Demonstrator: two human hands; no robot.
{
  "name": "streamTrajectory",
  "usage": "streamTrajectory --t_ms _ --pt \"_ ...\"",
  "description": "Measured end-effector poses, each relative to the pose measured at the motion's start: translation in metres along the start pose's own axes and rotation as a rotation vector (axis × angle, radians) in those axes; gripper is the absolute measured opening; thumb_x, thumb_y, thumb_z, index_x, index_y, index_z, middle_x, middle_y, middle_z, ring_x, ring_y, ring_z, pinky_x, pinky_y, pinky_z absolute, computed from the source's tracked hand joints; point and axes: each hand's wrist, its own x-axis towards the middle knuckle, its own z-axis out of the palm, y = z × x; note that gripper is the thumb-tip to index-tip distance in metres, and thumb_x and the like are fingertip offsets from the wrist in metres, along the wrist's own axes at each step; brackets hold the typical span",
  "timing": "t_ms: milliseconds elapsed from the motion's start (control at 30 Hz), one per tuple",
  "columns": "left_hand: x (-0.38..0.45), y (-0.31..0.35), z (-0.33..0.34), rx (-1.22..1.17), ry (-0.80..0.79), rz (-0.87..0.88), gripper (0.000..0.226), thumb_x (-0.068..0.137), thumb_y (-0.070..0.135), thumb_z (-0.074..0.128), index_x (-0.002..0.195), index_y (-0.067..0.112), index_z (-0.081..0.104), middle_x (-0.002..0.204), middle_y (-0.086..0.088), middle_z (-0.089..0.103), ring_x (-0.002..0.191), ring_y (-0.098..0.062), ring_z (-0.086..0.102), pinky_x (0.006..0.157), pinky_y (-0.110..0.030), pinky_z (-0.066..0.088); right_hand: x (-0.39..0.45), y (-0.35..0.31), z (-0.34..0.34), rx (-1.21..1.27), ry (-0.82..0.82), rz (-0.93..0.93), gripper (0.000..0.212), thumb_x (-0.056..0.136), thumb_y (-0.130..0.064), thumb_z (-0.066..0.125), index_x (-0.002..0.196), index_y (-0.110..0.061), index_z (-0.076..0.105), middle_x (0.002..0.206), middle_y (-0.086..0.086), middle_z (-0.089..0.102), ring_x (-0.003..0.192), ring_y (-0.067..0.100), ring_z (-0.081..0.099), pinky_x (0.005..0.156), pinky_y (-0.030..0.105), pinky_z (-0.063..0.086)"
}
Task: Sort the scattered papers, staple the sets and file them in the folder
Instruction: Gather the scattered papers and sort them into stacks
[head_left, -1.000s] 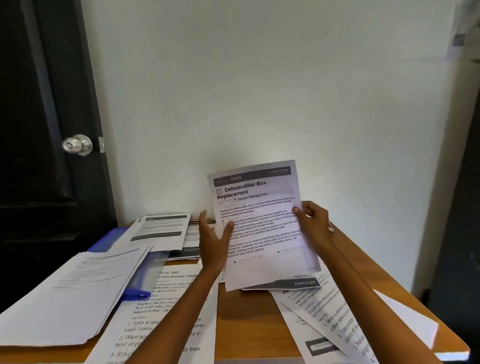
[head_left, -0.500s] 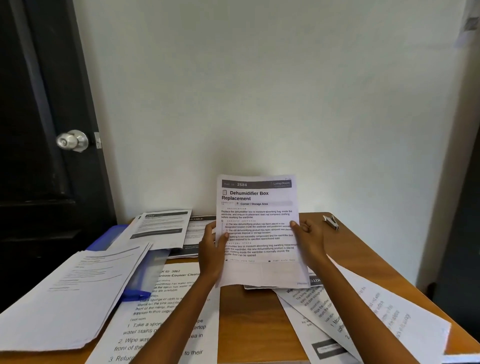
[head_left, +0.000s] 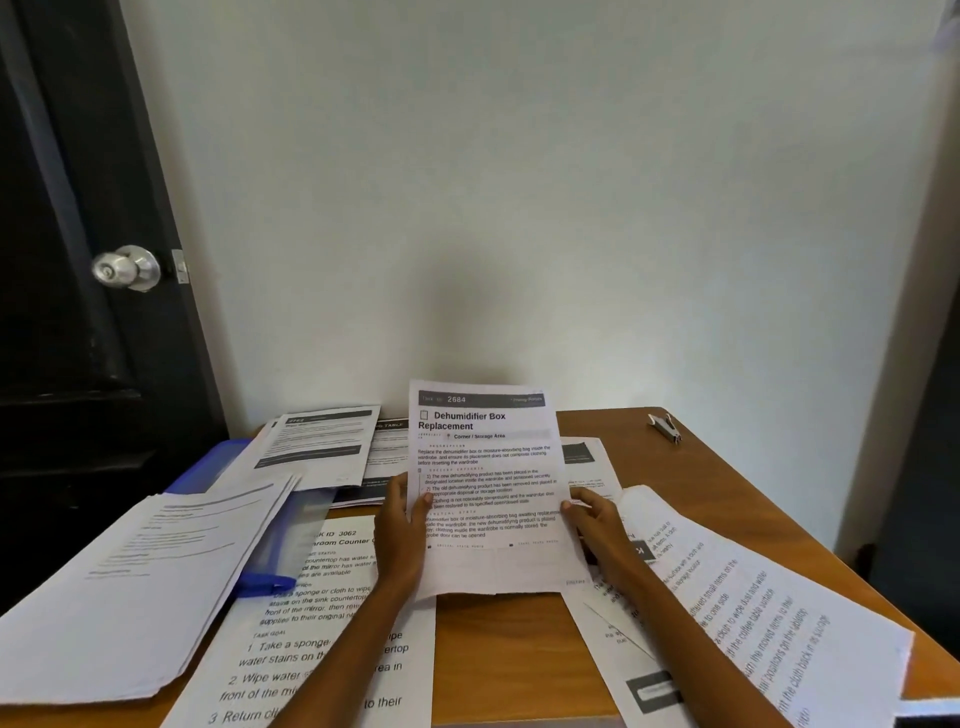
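Head view showed a white printed sheet (head_left: 488, 488) held upright above the middle of a wooden table (head_left: 524, 654), in front of a pale wall. Its dark header band read 2684, with the bold title "Dehumidifier Box Replacement" below and several blocks of small black text; the lower part was blank and the bottom edge slightly wavy. Whether it was one sheet or a thin set could not be told.

The left hand (head_left: 402, 535) pinched the sheet's left edge, thumb on the printed face and fingers behind. The right hand (head_left: 597, 519) gripped the right edge the same way, its thumb lying across the front.

At 9 o'clock from the held sheet lay a thick stack of papers (head_left: 140, 582), partly covering a blue folder (head_left: 270, 551) whose clear flap showed beside it. At 10 to 11 o'clock, toward the wall, more printed pages (head_left: 322, 436) overlapped one another. At 7 o'clock a large-print page (head_left: 311, 649) headed 3062 lay flat under the left forearm. At 4 to 5 o'clock, long pages (head_left: 769, 613) with sideways text spread toward the table's right edge, under the right forearm. At 2 o'clock a small metal stapler (head_left: 666, 427) sat alone near the far right corner, well apart from the papers.
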Motion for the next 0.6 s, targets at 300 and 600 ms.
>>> streamTrajectory --t_ms 300,600 --pt "-0.001 -0.019 0.001 0.018 0.011 -0.012 0.032 0.092 0.016 0.055 0.123 0.009 0.048 0.105 -0.007 0.065 0.079 -0.019 0.062 0.068 -0.036 0.056 0.003 0.008 0.004 -0.087 -0.020 -0.051 0.020 0.095 -0.004 0.048 0.095 -0.021 0.057 0.103 0.011 0.067 0.092 0.022 0.067 0.078 0.028 0.057" --pt "0.000 -0.029 0.001 0.027 0.006 -0.027 0.032 0.092 0.015 0.055 0.123 0.009 0.049 0.111 -0.010 0.065 0.085 -0.020 0.062 0.073 -0.038 0.056 0.004 0.012 0.000 -0.108 -0.066 -0.076 0.018 0.092 -0.003 0.053 0.101 -0.018 0.058 0.111 0.016 0.066 0.097 0.028 0.066 0.086 0.044 0.054"
